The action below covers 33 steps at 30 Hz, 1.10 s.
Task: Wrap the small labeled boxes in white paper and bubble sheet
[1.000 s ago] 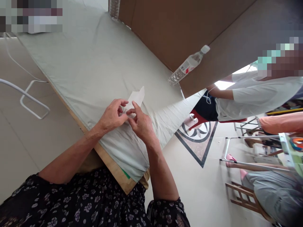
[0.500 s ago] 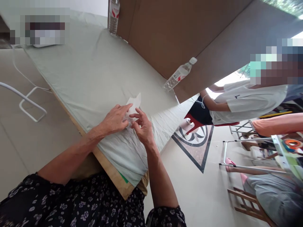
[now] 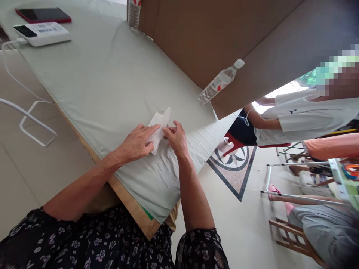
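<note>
A folded piece of white paper [image 3: 159, 123] lies on the pale green cloth covering the table [image 3: 106, 86]. My left hand [image 3: 138, 141] rests flat on the paper's near end, fingers stretched out and pressing it down. My right hand [image 3: 176, 137] sits just to the right of the paper, its fingertips pinched on the paper's edge. Both forearms come up from the bottom of the view over a dark flowered dress.
A clear plastic water bottle [image 3: 219, 82] stands against a brown cardboard wall [image 3: 196, 41]; another bottle [image 3: 134, 14] at the far edge. A white device [image 3: 42, 33] and a red phone [image 3: 43, 15] lie far left. Other people sit at the right by chairs.
My right hand has moved from the paper's near end up to its right edge. My left hand has flattened onto the paper. The view has shifted slightly.
</note>
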Available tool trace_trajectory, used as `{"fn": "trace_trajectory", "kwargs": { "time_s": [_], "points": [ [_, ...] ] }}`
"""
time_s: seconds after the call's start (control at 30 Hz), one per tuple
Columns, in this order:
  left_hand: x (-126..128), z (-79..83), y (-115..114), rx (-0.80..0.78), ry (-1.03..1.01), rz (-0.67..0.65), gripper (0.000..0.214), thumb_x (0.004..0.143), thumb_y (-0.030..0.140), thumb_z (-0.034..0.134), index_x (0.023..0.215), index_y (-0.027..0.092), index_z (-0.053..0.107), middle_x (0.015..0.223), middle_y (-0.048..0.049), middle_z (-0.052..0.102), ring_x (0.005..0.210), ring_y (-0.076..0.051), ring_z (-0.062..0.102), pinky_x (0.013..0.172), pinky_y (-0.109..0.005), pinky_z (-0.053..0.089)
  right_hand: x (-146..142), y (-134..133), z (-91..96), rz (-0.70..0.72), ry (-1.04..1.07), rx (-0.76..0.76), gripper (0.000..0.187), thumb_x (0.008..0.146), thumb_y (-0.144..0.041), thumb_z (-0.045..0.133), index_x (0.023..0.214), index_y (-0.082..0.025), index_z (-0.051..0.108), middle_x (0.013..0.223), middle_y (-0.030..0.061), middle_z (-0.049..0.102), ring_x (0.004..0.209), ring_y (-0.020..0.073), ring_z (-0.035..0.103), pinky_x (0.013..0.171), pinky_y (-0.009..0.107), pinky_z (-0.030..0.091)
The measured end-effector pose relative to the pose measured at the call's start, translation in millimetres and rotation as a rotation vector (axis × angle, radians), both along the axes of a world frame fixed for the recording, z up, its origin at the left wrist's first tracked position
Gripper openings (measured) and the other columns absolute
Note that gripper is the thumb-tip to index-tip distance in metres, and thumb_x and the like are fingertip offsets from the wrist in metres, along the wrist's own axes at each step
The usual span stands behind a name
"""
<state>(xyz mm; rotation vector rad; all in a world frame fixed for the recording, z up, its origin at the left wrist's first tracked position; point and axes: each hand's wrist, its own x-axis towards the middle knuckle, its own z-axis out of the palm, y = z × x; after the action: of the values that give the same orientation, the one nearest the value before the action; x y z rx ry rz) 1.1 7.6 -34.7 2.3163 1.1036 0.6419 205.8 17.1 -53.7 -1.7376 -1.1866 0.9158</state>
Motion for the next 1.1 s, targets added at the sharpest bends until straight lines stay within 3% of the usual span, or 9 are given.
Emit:
{"fn": "trace_trajectory", "kwargs": {
  "time_s": [0.17,0.23,0.33,0.43,0.53,0.7,0.83,0.97,1.1],
  "points": [
    [0.4,-5.7,0.8,0.041,-0.017,-0.020,0.064,0.085,0.015,0.051,0.148,0.018,0.056,0.116,-0.0090,0.072,0.103,-0.027,0.058,0.098,-0.042,0.050,-0.1,30.5,-9.6,0.027,0.095,-0.038,0.095,0.075,-0.048,0.080,0.153,-0.009,0.041,0.079,0.0004,0.069,0.062,0.0181,0.064,0.056,0.031,0.051],
    [1.1,-6.9,0.7,0.053,-0.012,-0.022,0.058,0.085,0.015,0.051,0.142,0.018,0.062,0.116,-0.0097,0.072,0.104,-0.028,0.059,0.099,-0.043,0.051,0.5,38.4,-10.0,0.033,0.143,-0.052,0.081,0.073,-0.040,0.079,0.144,-0.010,0.051,0.075,-0.0012,0.067,0.057,0.0154,0.059,0.052,0.028,0.047],
    [1.9,-5.1,-1.3,0.085,-0.003,0.005,0.049,0.084,0.015,0.051,0.129,0.016,0.070,0.128,-0.0138,0.067,0.111,-0.029,0.059,0.102,-0.045,0.052,0.3,43.6,-6.2,0.078,0.163,-0.057,0.043,0.071,-0.030,0.073,0.111,-0.013,0.069,0.074,0.0000,0.067,0.056,0.0122,0.054,0.049,0.025,0.042],
    [1.6,-0.7,-4.0,0.163,0.030,0.049,0.044,0.084,0.015,0.053,0.122,0.014,0.074,0.144,-0.0181,0.058,0.116,-0.032,0.059,0.103,-0.049,0.052,-2.0,43.7,-0.2,0.098,0.161,-0.065,0.017,0.070,-0.028,0.067,0.083,-0.017,0.068,0.068,-0.0020,0.061,0.053,0.0101,0.046,0.045,0.023,0.034],
    [0.2,1.1,-4.7,0.204,0.067,0.019,0.037,0.086,0.015,0.053,0.115,0.018,0.077,0.135,-0.0148,0.065,0.111,-0.031,0.060,0.101,-0.050,0.052,-6.1,42.4,5.2,0.093,0.179,-0.050,0.010,0.070,-0.029,0.065,0.072,-0.020,0.063,0.062,-0.0056,0.052,0.052,0.0087,0.040,0.045,0.022,0.029],
    [-0.8,-5.2,-4.0,0.161,0.045,0.021,0.034,0.088,0.015,0.052,0.113,0.019,0.075,0.115,-0.0114,0.072,0.104,-0.029,0.061,0.098,-0.046,0.053,-14.6,33.2,14.4,0.139,0.294,0.093,0.016,0.072,-0.033,0.065,0.082,-0.020,0.064,0.073,-0.0041,0.059,0.066,0.0113,0.049,0.060,0.024,0.042],
    [-0.8,-10.7,-7.3,0.133,-0.046,0.154,0.036,0.087,0.022,0.058,0.122,0.017,0.069,0.122,-0.0141,0.065,0.115,-0.030,0.061,0.104,-0.047,0.053,-19.1,14.6,22.5,0.248,0.321,0.241,0.020,0.076,-0.039,0.070,0.087,-0.022,0.065,0.083,-0.0017,0.066,0.077,0.0139,0.057,0.074,0.028,0.050],
    [-2.4,-17.4,-4.6,0.052,-0.158,0.292,0.063,0.078,0.028,0.069,0.137,0.013,0.054,0.133,-0.0183,0.058,0.126,-0.034,0.057,0.109,-0.050,0.051,-20.5,-7.9,28.5,0.402,0.287,0.320,0.023,0.083,-0.045,0.074,0.087,-0.024,0.066,0.085,-0.0010,0.066,0.081,0.0154,0.062,0.081,0.030,0.051],
    [-6.9,-22.6,7.5,-0.047,-0.255,0.176,0.080,0.077,0.031,0.070,0.150,0.015,0.043,0.150,-0.0196,0.050,0.140,-0.035,0.048,0.117,-0.053,0.044,-22.2,-25.4,33.0,0.462,0.188,0.353,0.020,0.088,-0.043,0.071,0.089,-0.024,0.069,0.087,-0.0013,0.070,0.082,0.0146,0.065,0.083,0.029,0.051]
  ]
}}
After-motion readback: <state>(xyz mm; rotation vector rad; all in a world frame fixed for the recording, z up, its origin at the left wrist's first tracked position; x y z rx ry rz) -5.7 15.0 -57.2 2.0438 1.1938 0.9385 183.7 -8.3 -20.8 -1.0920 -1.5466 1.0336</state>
